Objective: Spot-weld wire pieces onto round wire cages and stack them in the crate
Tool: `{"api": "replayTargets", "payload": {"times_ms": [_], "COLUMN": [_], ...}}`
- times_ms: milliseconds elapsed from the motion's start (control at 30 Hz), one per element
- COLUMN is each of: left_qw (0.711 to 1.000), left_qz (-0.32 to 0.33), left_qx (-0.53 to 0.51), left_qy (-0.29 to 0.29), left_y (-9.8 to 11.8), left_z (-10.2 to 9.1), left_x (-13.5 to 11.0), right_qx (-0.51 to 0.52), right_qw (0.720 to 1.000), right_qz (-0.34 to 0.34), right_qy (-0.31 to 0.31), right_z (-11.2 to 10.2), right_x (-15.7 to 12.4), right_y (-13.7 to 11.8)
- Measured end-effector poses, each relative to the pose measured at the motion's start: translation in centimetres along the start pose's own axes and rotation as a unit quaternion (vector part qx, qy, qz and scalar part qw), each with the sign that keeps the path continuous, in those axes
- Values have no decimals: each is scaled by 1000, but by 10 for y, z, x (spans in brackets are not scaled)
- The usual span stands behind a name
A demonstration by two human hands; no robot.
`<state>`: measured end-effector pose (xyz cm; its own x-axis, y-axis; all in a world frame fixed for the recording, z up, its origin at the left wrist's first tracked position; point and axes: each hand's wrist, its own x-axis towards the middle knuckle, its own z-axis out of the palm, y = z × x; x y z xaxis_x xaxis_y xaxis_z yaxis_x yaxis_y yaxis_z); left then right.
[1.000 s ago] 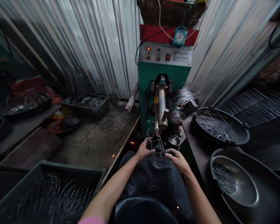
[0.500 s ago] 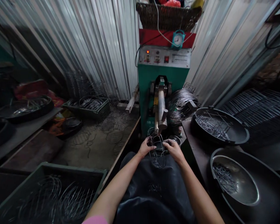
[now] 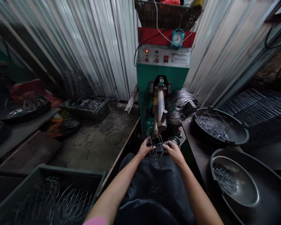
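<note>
Between my hands is a round wire frame (image 3: 158, 161), at the tip of the green spot welder (image 3: 163, 125). My left hand (image 3: 145, 148) is closed on the frame's left side. On the right, my right hand (image 3: 173, 150) pinches at the frame's edge with thumb and fingertips; whether a smaller piece is also between them is too fine to see. The welder's thick metal arm points down at the frame, its lower tip close to the wires. A few small dark bits (image 3: 154, 189) lie on the dark apron (image 3: 140, 203) over my lap.
At right, a metal bowl (image 3: 254, 195) of small hooked pieces sits in a large black pan (image 3: 271, 187). Behind it stands a pan (image 3: 244, 137) of short rods. A wire coil (image 3: 181, 106) is beside the welder. A green crate (image 3: 67, 168) with wire frames stands front left.
The whole view has shifted slightly. My hands and the wire frame keep nearly the same place under the welder's tip.
</note>
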<state>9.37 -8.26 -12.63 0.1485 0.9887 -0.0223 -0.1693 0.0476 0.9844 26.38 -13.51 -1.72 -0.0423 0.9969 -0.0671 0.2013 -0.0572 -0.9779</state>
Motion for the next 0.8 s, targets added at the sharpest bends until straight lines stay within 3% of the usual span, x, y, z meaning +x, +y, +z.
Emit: {"api": "replayTargets", "payload": {"times_ms": [167, 400, 600, 800], "left_qw": [998, 996, 988, 985], "left_qz": [-34, -54, -134, -149], "left_qx": [-52, -63, -70, -85], "left_qy": [-14, -21, -17, -21], "left_y": [-2, -9, -3, 1], "left_z": [1, -4, -1, -3], "left_x": [-6, -16, -13, -7], "right_qx": [16, 26, 61, 33], "right_qw": [1000, 997, 998, 999], "right_qz": [3, 37, 17, 0], "right_qy": [18, -59, -2, 14], "right_z": [2, -10, -4, 4], "right_x": [-3, -30, -8, 14], "right_y": [4, 13, 0, -9]}}
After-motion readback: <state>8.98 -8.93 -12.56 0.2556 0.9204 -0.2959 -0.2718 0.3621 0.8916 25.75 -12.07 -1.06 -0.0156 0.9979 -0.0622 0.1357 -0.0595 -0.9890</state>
